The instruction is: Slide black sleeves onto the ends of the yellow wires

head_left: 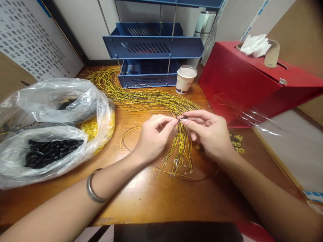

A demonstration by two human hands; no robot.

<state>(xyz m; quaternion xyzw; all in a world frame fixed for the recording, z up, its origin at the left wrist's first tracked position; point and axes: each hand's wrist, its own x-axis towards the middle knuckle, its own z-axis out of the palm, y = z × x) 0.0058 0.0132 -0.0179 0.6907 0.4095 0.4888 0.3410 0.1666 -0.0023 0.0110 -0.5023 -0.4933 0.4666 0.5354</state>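
My left hand (156,136) and my right hand (212,134) meet over the wooden table, both in a pinch. A small black part (185,117) sits between the thumb and fingers of my right hand. My left fingertips touch its left end; what exactly they grip is too small to tell. Beneath and behind both hands runs a bundle of thin yellow and black wires (148,98), with small clear tips (175,164) fanned out at its near end. A loose wire (121,138) loops out to the left of my left hand.
On the left are clear plastic bags holding black parts (52,153) and yellow rings (91,129). Small black-and-yellow pieces (237,144) lie right of my right hand. Behind stand blue trays (151,47), a paper cup (185,80) and a red box (242,80) with tissues.
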